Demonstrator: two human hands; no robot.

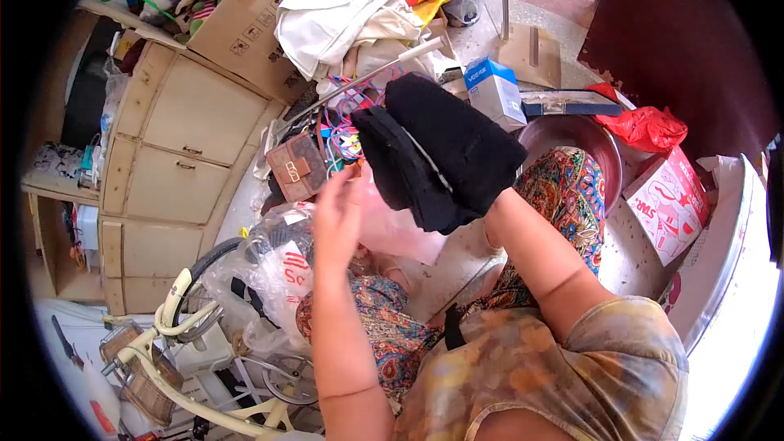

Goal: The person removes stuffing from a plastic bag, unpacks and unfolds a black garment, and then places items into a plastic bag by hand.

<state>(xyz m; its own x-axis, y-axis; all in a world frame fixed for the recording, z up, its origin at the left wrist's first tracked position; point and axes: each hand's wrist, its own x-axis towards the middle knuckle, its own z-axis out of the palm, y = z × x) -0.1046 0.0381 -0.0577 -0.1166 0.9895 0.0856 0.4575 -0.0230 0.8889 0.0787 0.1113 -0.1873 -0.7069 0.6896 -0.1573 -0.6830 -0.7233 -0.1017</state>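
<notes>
A folded bundle of black cloth (457, 143) is held up in front of me, with a thin pale line between its layers. It rests on my right hand, whose fingers are hidden behind the cloth; only the wrist shows at its lower edge. My left hand (339, 204) is to the left of the bundle, apart from it, slightly blurred, with its fingers raised. Behind my left hand is a sheet of translucent pink plastic (396, 224). A brown bag (296, 167) with a metal clasp lies just beyond that hand, beside colourful cords (341, 135).
White cloth (335, 8) is heaped ahead. A blue and white box (495, 94) stands by a metal basin (612, 159). Red plastic (645, 126) and a red and white box (670, 204) lie right. A cream bicycle (155, 359) and cabinet (192, 114) are left.
</notes>
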